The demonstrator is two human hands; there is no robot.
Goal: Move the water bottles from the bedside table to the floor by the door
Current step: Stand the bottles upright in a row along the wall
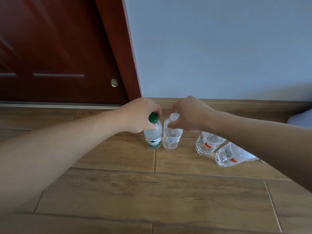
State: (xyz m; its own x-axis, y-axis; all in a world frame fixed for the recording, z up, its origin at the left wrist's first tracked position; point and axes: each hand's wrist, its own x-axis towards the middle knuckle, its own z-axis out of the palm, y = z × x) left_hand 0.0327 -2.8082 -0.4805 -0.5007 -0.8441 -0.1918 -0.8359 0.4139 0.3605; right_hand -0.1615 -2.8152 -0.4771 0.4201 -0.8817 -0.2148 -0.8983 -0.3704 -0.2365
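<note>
Green-capped clear plastic water bottle (152, 137) gripped by left hand (140, 115), white-capped clear bottle (171, 139) pinched by right hand (187, 114), both standing side by side on wood floor (118, 183) by the red-brown door (59, 48). Jerky release could domino them.

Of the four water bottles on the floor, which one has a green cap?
The leftmost bottle, nearest the door, its neck gripped by the left hand. The next bottle has a white cap; the two right bottles show orange-marked labels, caps hidden.
</note>
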